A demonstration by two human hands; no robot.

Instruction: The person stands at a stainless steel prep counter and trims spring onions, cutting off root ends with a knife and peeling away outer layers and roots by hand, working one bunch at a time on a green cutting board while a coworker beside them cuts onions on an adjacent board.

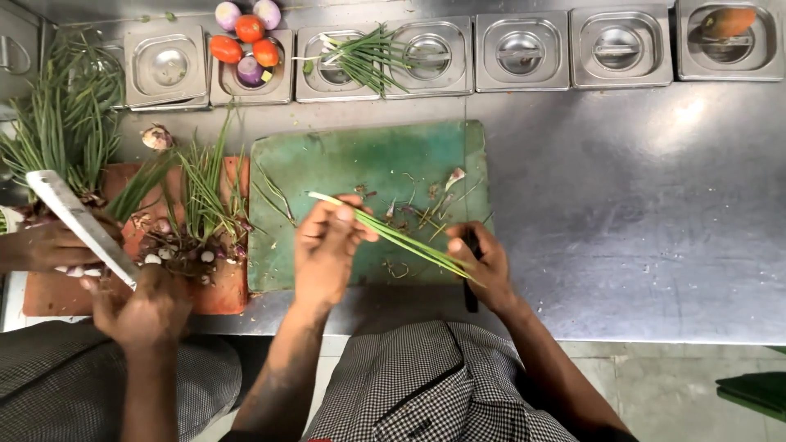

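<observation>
My left hand (326, 250) pinches a thin bunch of spring onion stalks (393, 236) over the green cutting board (368, 155). The stalks run slantwise from its fingers down to my right hand (490, 263). That hand is closed around a black-handled knife (471, 299) at the board's near right corner and touches the stalks' lower end. The blade is hidden. Small trimmings and root scraps (422, 209) lie scattered on the board.
A co-worker's hands (135, 307) at the left hold a large knife (78, 221) over an orange board (233, 290) piled with spring onions (201, 205). Lidded steel pans (524, 49) line the back; tomatoes and onions (246, 41) and cut greens (368, 56) rest on them.
</observation>
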